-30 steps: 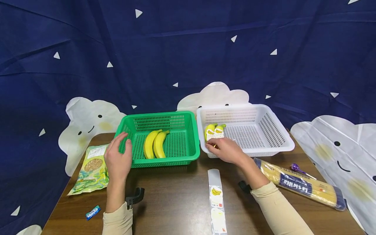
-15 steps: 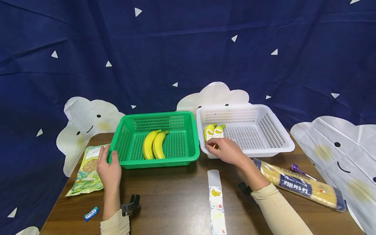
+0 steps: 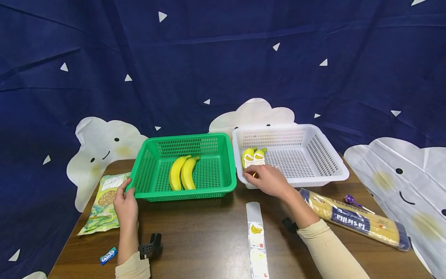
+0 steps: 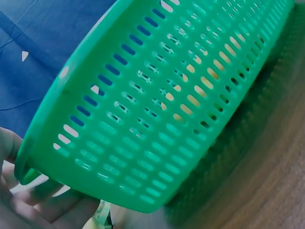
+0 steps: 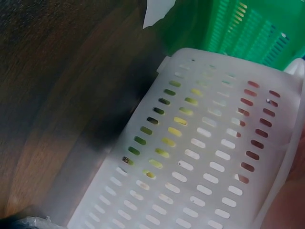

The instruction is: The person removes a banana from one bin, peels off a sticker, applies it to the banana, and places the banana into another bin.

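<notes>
While the green basket (image 3: 184,166) sits on the desk (image 3: 209,236) holding two bananas (image 3: 182,172), the left hand (image 3: 126,205) grips its near-left corner, having slid off the rim. The right hand (image 3: 266,179) pinches the white basket (image 3: 327,155)'s front edge. A jerk could roll the bananas.

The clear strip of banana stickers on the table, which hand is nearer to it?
Right. The right hand rests on the white basket's near rim, just behind the sticker strip; the left hand grips the green basket's far-left corner.
</notes>
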A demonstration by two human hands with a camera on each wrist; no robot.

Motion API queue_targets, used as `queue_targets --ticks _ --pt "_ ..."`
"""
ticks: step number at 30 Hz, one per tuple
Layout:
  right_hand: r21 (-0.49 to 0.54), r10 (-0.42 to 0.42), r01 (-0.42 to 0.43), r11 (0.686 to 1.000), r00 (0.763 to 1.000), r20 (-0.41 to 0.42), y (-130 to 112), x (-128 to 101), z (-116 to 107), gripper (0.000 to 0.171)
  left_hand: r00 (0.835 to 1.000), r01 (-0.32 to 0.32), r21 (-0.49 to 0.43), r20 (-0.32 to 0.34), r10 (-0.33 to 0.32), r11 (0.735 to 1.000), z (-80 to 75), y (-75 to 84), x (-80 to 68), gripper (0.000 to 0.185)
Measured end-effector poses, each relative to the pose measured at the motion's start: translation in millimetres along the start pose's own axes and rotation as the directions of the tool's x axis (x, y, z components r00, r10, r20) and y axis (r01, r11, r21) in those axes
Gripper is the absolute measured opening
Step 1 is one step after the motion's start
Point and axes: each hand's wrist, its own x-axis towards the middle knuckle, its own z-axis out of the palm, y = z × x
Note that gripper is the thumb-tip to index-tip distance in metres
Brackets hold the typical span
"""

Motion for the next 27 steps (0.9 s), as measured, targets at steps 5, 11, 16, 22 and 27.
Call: queue_targets --ticks 5,11,16,22,27 --pt "-0.004 -0.004 0.004 1.0 1.0 -0.008 0.1 -0.9 0.3 0.028 0.999 -0.044 0.045 -0.009 0.044 0.998 -0.9 -4.6 0.0 0.035" --pt "0.003 -0.004 0.004 1.0 1.0 0.003 1.4 -0.2 0.3 0.028 1.0 -0.027 0.01 -0.003 0.027 1.0 -0.1 -4.7 0.9 0.037" --pt "0.005 0.004 -0.004 1.0 1.0 0.012 3.2 1.5 1.2 0.027 1.0 -0.004 -0.023 0.013 0.005 1.0 -0.7 -2.5 2.1 0.038" --pt "0.009 0.01 -0.01 1.0 1.0 0.013 3.2 0.8 1.2 0.028 1.0 -0.01 -0.039 0.028 0.011 0.999 -1.7 -2.8 2.7 0.038" --pt "0.033 0.007 -0.006 0.999 1.0 -0.011 0.3 0.7 0.0 0.025 0.999 -0.019 -0.037 0.028 0.02 0.999 -2.1 -3.6 1.8 0.038"
